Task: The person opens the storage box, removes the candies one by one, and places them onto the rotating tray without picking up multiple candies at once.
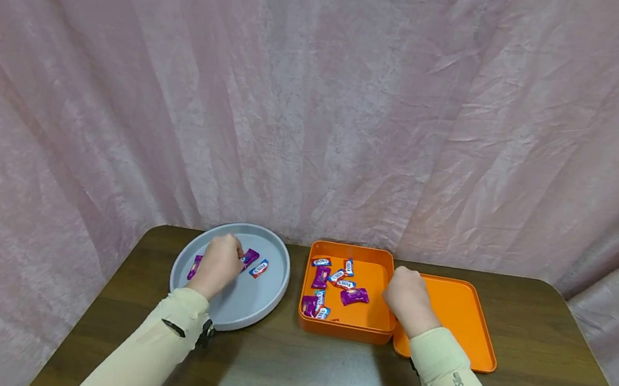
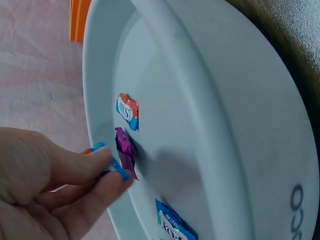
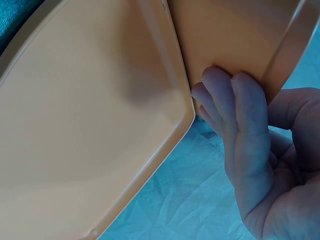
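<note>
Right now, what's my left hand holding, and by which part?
Your left hand pinches a blue-and-red wrapped candy near its middle.

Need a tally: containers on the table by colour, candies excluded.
Grey: 1, the round tray
Orange: 2, the square box and the shallow tray beside it
Total: 3

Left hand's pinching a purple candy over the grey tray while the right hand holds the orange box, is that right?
Not quite: the candy is blue with some red, not purple, as the left wrist view shows. The left hand is pinching it over the grey tray while the right hand holds the orange box.
</note>
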A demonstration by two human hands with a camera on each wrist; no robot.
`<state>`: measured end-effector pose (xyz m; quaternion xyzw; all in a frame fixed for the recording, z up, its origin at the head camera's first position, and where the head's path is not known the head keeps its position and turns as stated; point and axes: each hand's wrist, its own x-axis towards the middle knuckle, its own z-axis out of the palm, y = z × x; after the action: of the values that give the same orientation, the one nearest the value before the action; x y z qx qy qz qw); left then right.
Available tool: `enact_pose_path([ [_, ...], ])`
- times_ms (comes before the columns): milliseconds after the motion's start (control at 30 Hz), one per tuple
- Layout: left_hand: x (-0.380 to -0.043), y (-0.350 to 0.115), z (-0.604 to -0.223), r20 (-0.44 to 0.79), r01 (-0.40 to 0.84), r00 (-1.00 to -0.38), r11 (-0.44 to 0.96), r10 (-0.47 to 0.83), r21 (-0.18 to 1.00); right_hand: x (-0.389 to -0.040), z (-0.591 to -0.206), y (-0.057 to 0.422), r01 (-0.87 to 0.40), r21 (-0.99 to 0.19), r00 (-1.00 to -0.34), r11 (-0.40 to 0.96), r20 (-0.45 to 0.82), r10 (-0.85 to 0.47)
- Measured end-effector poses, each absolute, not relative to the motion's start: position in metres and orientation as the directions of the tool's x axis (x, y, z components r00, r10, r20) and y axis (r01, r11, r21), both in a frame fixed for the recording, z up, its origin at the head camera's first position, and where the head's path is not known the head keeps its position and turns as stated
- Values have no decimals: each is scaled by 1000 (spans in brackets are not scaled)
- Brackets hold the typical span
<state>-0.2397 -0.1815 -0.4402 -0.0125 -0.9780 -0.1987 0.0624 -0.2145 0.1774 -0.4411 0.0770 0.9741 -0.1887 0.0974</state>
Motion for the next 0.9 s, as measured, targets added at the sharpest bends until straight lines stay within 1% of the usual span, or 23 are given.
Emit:
enact_pose_path([
  [167, -236, -182, -440, 15, 2, -1000, 936, -4, 353, -215, -441, 177, 190, -354, -969, 916, -218, 117],
  [300, -233, -181, -441, -36, -11, -999, 943, 1, 333, -214, -440, 177, 182, -349, -971, 919, -212, 112],
  [600, -230, -177, -441, -68, -86, -995, 970, -72, 228, -214, -440, 177, 189, -344, -968, 920, -222, 116],
  [900, -230, -179, -442, -52, -87, -996, 973, -77, 216, -214, -440, 176, 200, -349, -964, 916, -239, 119],
])
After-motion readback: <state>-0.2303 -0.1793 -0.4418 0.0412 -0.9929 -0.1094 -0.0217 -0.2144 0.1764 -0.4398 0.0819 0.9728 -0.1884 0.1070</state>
